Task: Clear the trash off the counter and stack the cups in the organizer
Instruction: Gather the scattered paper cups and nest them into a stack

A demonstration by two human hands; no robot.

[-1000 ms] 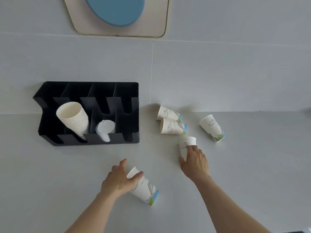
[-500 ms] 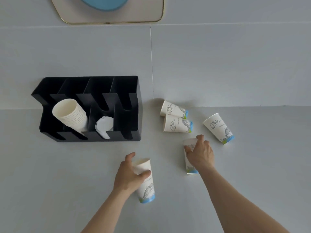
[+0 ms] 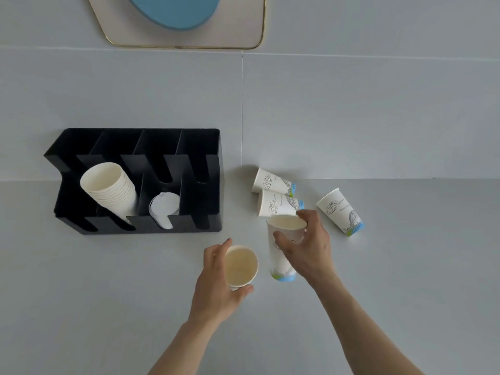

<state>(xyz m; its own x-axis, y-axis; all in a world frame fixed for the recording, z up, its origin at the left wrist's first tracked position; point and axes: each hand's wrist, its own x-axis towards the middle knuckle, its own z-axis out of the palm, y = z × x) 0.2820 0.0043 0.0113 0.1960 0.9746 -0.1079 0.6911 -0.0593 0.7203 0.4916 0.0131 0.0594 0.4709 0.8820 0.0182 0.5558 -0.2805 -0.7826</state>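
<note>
Just right of the black organizer (image 3: 140, 182), your left hand (image 3: 216, 285) grips one upright cup (image 3: 240, 266) and your right hand (image 3: 305, 250) another (image 3: 281, 250), while three cups (image 3: 273, 181) beyond lie toppled on the table (image 3: 81, 307), none yet stacked inside.
</note>
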